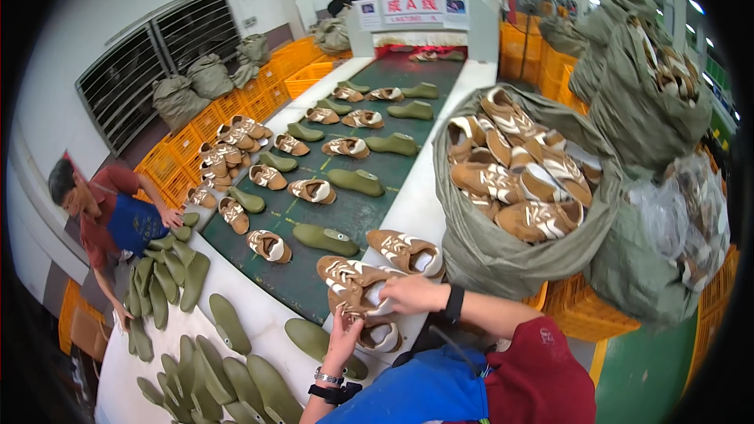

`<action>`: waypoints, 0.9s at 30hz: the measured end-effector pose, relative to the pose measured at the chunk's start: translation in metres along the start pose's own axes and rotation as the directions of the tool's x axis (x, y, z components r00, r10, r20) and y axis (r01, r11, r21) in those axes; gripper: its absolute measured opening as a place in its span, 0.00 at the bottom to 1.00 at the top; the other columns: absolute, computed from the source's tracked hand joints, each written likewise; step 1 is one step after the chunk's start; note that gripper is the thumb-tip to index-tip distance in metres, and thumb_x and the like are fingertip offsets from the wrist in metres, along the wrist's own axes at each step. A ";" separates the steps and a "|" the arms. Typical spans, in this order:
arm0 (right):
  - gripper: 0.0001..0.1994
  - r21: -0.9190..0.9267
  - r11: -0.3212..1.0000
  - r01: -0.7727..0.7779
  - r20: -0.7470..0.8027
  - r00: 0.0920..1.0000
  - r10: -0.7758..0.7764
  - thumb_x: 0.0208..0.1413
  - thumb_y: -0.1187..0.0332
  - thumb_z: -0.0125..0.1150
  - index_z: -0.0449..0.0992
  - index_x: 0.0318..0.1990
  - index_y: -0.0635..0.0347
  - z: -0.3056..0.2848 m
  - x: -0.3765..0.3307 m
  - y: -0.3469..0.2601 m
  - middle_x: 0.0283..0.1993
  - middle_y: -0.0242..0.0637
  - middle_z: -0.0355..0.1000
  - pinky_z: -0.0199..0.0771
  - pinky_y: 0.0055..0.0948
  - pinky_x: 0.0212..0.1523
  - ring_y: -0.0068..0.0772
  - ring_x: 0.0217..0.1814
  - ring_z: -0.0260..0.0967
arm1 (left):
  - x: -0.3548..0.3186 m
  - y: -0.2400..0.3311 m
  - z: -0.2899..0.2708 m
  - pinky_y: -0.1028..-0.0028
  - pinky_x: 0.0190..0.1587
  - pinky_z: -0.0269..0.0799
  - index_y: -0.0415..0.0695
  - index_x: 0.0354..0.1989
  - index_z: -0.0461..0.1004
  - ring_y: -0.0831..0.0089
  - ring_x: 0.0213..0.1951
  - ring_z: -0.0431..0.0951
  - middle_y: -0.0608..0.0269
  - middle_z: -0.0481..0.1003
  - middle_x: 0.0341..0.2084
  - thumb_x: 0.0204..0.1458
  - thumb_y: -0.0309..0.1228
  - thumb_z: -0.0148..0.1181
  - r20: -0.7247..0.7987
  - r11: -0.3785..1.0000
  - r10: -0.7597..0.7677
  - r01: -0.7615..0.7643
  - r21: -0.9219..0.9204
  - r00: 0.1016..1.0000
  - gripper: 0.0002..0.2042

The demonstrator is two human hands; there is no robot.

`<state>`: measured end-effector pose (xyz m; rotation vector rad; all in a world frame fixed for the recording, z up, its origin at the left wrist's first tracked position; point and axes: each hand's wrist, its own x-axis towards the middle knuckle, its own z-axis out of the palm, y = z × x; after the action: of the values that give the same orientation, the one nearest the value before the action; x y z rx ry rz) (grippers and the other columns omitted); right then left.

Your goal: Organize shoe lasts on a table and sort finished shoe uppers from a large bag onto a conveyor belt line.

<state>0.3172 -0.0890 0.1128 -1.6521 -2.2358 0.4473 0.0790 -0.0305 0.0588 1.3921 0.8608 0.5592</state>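
Observation:
A brown and white lace-up shoe upper (345,276) lies at the near end of the conveyor, its toe pointing away to the left. My left hand (342,339) pinches its near side from below. My right hand (418,294) reaches in from the right with closed fingers at the white-lined opening; the fingertips are partly hidden. Just beyond sits another brown shoe (402,251), and a third shoe (381,337) shows partly beneath my hands. A green shoe last (314,341) lies beside my left hand.
Shoes and green lasts (355,180) line the green conveyor belt (259,255). A co-worker (118,212) handles lasts at the left. More lasts (212,381) crowd the white table (118,373). On the right stand a sack (503,267) full of shoes and orange crates (589,314).

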 end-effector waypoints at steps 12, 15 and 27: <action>0.12 0.024 0.884 -0.466 -0.645 0.669 0.370 0.45 0.71 0.55 0.75 0.40 0.56 -0.109 -0.101 0.051 0.38 0.43 0.74 0.72 0.42 0.42 0.45 0.43 0.71 | 0.006 -0.023 0.007 0.69 0.62 0.53 0.35 0.62 0.54 0.61 0.61 0.59 0.46 0.59 0.59 0.48 0.34 0.62 0.170 0.941 -0.029 -0.031 0.338 0.985 0.34; 0.12 -0.074 0.500 -0.863 -0.680 0.411 0.608 0.43 0.65 0.60 0.74 0.38 0.56 -0.135 -0.182 0.087 0.39 0.43 0.73 0.72 0.42 0.41 0.46 0.42 0.71 | 0.005 -0.031 0.000 0.68 0.62 0.53 0.35 0.61 0.57 0.60 0.62 0.58 0.45 0.59 0.60 0.48 0.34 0.61 0.203 0.931 -0.013 -0.062 0.359 0.979 0.32; 0.36 0.000 0.405 -0.914 -0.573 0.332 0.749 0.32 0.65 0.71 0.65 0.56 0.44 -0.126 -0.259 0.112 0.44 0.43 0.70 0.67 0.43 0.48 0.45 0.52 0.66 | -0.007 -0.024 -0.010 0.66 0.58 0.59 0.38 0.54 0.67 0.58 0.62 0.59 0.46 0.60 0.60 0.49 0.35 0.61 0.189 0.855 0.002 -0.099 0.509 0.982 0.24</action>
<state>0.5400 -0.2983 0.1586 -2.6900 -0.8899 -0.1856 0.0638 -0.0330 0.0366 1.9304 0.8609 0.2329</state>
